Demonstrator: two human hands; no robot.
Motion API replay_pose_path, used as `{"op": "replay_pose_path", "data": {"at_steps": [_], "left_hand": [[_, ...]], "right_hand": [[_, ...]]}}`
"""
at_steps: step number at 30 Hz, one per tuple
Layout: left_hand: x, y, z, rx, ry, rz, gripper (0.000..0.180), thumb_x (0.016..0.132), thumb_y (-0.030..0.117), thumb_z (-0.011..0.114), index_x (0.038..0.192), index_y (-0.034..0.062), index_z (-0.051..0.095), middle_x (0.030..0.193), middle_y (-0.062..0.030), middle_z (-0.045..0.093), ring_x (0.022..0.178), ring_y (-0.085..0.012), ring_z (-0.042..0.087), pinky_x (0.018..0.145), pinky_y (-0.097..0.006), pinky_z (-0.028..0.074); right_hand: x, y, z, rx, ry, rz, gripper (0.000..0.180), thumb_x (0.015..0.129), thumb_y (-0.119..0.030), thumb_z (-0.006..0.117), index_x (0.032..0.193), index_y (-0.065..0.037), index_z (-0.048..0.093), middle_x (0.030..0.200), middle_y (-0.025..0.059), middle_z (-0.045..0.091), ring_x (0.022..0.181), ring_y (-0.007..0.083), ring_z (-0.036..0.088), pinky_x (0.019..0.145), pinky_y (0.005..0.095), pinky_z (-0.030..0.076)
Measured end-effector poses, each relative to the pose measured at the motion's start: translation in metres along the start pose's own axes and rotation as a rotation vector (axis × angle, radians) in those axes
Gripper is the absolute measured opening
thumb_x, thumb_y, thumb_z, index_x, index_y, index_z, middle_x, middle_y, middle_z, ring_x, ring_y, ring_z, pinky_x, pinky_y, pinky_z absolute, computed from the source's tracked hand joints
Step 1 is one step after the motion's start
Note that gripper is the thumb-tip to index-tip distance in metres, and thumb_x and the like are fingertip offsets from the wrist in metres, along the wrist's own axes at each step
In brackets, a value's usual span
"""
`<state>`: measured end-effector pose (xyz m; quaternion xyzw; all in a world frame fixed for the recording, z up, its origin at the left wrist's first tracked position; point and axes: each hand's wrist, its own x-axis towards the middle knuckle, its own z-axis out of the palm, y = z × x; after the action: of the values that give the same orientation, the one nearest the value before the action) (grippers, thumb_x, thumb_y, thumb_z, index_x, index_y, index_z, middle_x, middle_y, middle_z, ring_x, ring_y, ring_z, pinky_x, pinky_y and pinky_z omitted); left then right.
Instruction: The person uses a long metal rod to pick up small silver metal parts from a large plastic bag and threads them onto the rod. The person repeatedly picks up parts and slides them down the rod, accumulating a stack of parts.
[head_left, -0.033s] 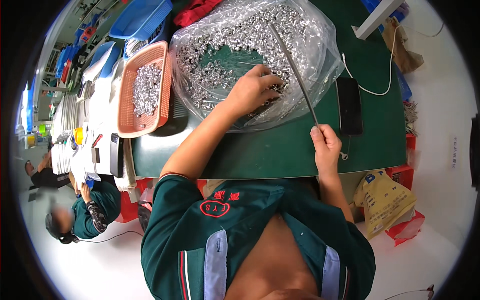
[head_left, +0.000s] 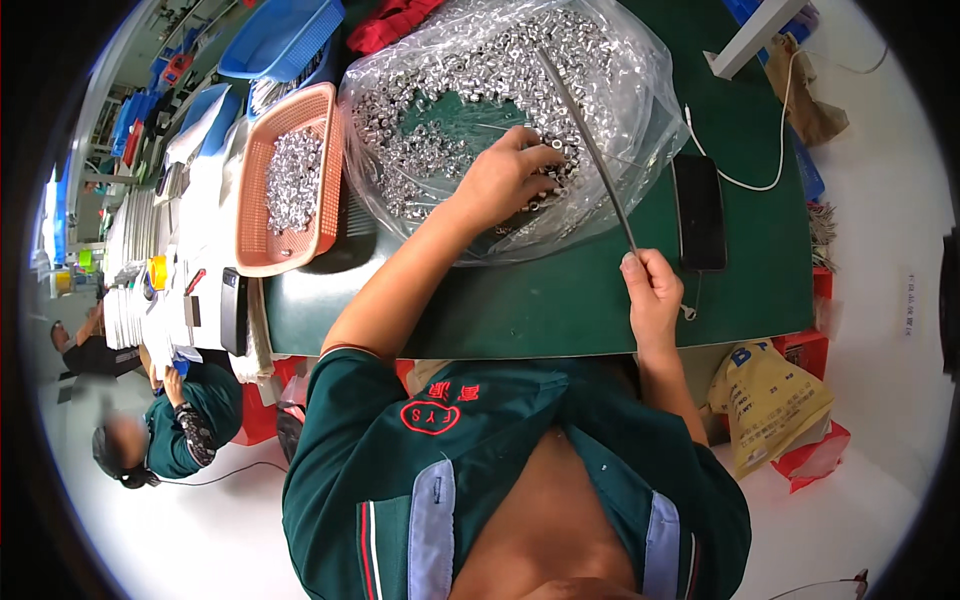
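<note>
From the head view, my left hand (head_left: 497, 180) lies on the heap of small silver metal rings (head_left: 470, 90) spread over the clear plastic bag (head_left: 640, 150) on the green worktop (head_left: 560, 300). Its fingers are curled down into the rings near the middle of the heap, pinching or raking at them; whether one is actually between my fingertips I cannot tell, they are too small. My right hand (head_left: 652, 295) is closed in a fist around the lower end of a long thin metal rod (head_left: 590, 150), which slants up and away from me across the bag, its far end resting over the rings just beside my left fingers.

Compared with the previous picture of this same view, almost nothing has shifted: both hands sit where they were and the rod keeps the same slant. I judge I am mid-pick, feeding rings toward the rod rather than moving on.

To the left of the bag stands an orange basket (head_left: 325, 215) with more silver pieces in it. A black phone (head_left: 700, 215) lies on the worktop just right of the rod, with a white cable (head_left: 770, 150) beyond it. Another person in a green top (head_left: 190, 420) sits low at the far left.
</note>
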<state>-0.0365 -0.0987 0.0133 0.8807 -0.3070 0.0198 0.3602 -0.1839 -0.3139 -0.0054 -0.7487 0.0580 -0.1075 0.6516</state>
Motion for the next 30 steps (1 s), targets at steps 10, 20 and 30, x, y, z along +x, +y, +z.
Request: {"op": "replay_pose_path", "data": {"at_steps": [10, 20, 30], "left_hand": [[0.011, -0.021, -0.007, -0.024, 0.150, -0.059, 0.025, 0.080, 0.008, 0.070, 0.105, 0.0102, 0.069, 0.110, -0.0119, 0.058, 0.086, -0.0272, 0.063, 0.074, -0.034, 0.051], [-0.048, 0.010, -0.028, 0.080, -0.027, -0.156, 0.019, 0.078, 0.012, 0.071, 0.094, 0.0021, 0.067, 0.084, -0.0121, 0.065, 0.074, -0.0256, 0.063, 0.067, -0.035, 0.050], [-0.010, 0.010, 0.006, 0.202, 0.014, 0.012, 0.015, 0.081, 0.018, 0.068, 0.090, 0.0071, 0.064, 0.083, -0.0129, 0.064, 0.079, -0.0334, 0.062, 0.069, -0.041, 0.050]], "right_hand": [[0.000, -0.001, -0.001, 0.010, 0.004, 0.001, 0.019, 0.092, -0.015, 0.063, 0.082, 0.000, 0.059, 0.061, -0.0060, 0.043, 0.057, 0.0018, 0.034, 0.049, 0.0210, 0.029], [-0.001, -0.001, -0.002, 0.018, -0.012, 0.019, 0.020, 0.092, -0.016, 0.064, 0.082, 0.001, 0.060, 0.061, -0.0052, 0.044, 0.058, 0.0024, 0.036, 0.050, 0.0210, 0.030], [-0.002, 0.001, -0.002, 0.035, -0.005, 0.008, 0.018, 0.092, -0.015, 0.064, 0.084, 0.001, 0.062, 0.060, -0.0060, 0.045, 0.057, 0.0017, 0.036, 0.049, 0.0207, 0.030]]}}
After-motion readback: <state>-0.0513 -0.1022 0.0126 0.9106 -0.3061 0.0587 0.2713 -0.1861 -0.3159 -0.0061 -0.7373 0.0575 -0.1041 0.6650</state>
